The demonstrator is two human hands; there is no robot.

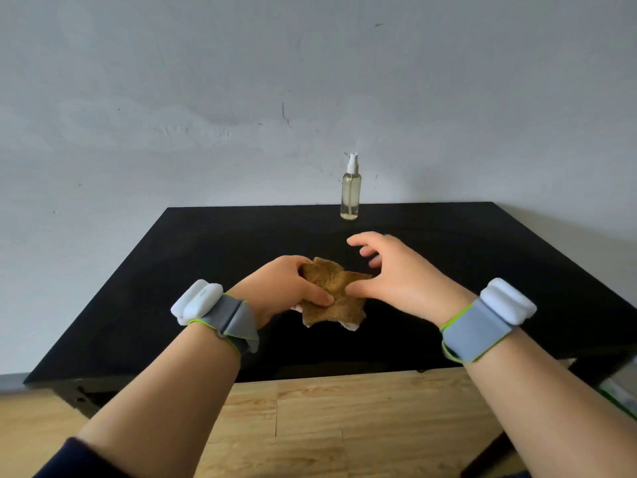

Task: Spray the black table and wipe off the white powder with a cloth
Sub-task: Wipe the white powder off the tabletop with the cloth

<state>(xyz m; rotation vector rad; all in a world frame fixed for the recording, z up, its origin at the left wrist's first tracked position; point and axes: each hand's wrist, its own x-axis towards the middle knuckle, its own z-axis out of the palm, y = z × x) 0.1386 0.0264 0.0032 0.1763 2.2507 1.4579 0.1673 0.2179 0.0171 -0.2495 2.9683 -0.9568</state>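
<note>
So we had both hands out over the black bench, and the cloth was bunched up between them, held above the middle of the benchtop, a bit toward our side. It was a brownish, crumpled thing with a paler white underside peeking out at its lower corners. Our left hand was closed around the cloth's left side, thumb pressed on top of it and fingers curled under. Our right hand was mostly open, fingers spread and loosely curved, with just the thumb touching the cloth's right edge, so it wasn't really gripping anything. The spray bottle stood upright at the far edge of the bench, against the wall, well apart from our hands and slightly right of centre; it was clear with a yellowish liquid inside and a white pump top. We couldn't honestly make out any white powder on the dark surface from that angle. Both wrists had grey bands with white pods strapped on, and the wooden floor showed below the near edge of the bench.
</note>
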